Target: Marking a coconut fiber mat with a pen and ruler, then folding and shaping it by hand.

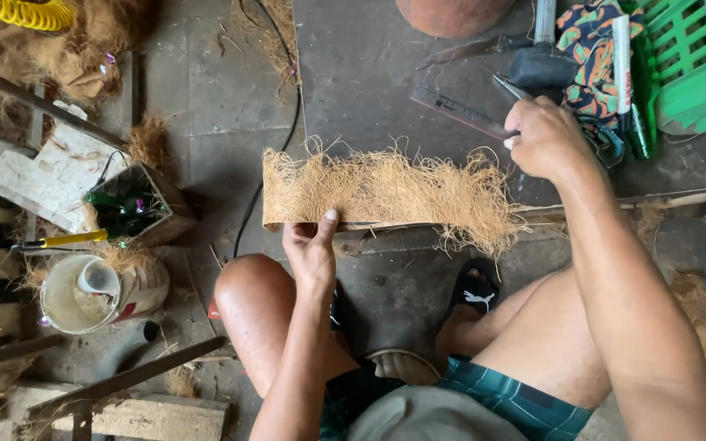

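My left hand (310, 249) pinches the near edge of a long strip of brown coconut fibre matting (386, 192), thumb on top, holding it flat over a grey board (369, 73). Loose fibres fray from its top and right end. My right hand (545, 139) is closed over the end of a dark metal ruler (459, 113) that lies on the board just beyond the strip's right end. Both forearms reach out over my bare knees.
A white bucket (83, 294) and a small box with green bottles (128, 204) stand at the left. A hammer (542, 57), patterned cloth (594, 57) and green crate (692, 73) lie at the top right. A black cable (275, 155) crosses the floor. Wooden planks (140, 408) lie lower left.
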